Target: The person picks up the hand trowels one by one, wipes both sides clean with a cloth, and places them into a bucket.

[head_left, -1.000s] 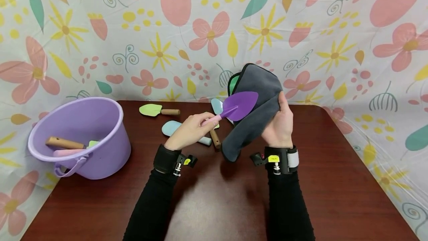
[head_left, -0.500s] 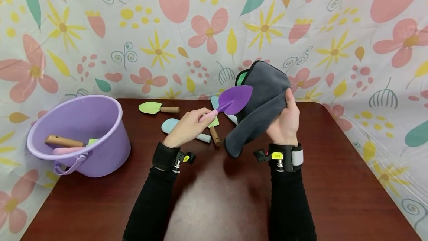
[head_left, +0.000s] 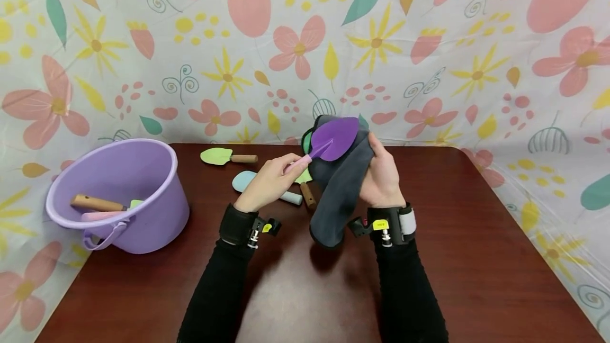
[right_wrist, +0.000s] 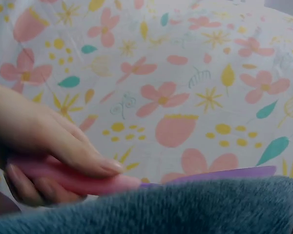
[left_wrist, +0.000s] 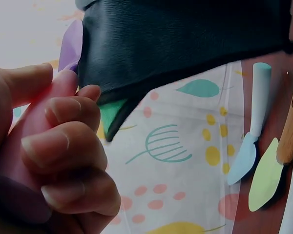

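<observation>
My left hand (head_left: 267, 181) grips the pink handle of a toy trowel (head_left: 335, 139), its purple blade pointing up and to the right. A dark grey cloth (head_left: 335, 200) with black edging and a green reverse hangs from my right hand (head_left: 383, 176), whose thumb lies along its right edge. In the head view the blade overlaps the cloth, which spreads behind it. The left wrist view has fingers curled around the pink handle (left_wrist: 29, 126), with the cloth (left_wrist: 176, 44) beside the blade. Fuzzy cloth (right_wrist: 185, 209) fills the bottom of the right wrist view and hides the lower blade.
On the left stands a purple bucket (head_left: 157, 216) holding a wooden-handled tool (head_left: 97, 204) and a pink handle. A green trowel (head_left: 216, 156), a light blue scoop (head_left: 244, 179) and another wooden-handled green tool (head_left: 308, 195) lie on the brown table (head_left: 476, 258). A floral sheet hangs behind.
The cloth and my right hand shift slightly right, then swing left and down, so the cloth now lies behind the blade. The trowel and left hand stay nearly in place.
</observation>
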A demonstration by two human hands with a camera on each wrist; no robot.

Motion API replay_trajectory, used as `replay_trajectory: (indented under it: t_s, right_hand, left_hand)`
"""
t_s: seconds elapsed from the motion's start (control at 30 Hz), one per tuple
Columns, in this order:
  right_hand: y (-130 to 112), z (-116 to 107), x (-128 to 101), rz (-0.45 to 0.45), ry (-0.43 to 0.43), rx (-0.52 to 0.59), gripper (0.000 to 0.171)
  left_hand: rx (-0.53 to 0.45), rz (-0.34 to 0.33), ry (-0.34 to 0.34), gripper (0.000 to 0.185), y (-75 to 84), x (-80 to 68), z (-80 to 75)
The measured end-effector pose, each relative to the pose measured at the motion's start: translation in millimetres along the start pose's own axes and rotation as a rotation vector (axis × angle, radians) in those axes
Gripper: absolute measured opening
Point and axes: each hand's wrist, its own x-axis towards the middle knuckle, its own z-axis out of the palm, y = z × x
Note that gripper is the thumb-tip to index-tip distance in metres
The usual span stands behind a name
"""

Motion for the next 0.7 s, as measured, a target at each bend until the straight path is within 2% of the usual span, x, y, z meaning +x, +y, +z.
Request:
replay_trajectory:
  t_s: [0.1,0.3,0.43,0.53,0.7]
  right_hand:
    - [4,1,1,0.024,-0.007,0.000,0.043]
    - [1,6,-2,-0.021,0.027,0.019,0.053]
    - [-6,6,-6,-0.059,0.000,0.041,0.062]
    - [-11,5,-9,-0.092,-0.019,0.062,0.062]
    - [-14,5,-12,-0.134,-0.003,0.062,0.059]
  left_hand:
    - [-0.016,-0.004,-0.005,0.036,-0.4,-1.2,0.0]
    - [-0.007,0.005,-0.028,0.034,1.4,-0.2,1.6]
    - [0.021,0.019,-0.057,0.031,2.4,1.2,4.6]
    - [0.039,0.022,-0.068,0.032,2.7,2.4,7.4]
    - [0.074,0.020,-0.067,0.032,0.5,3.1,10.5]
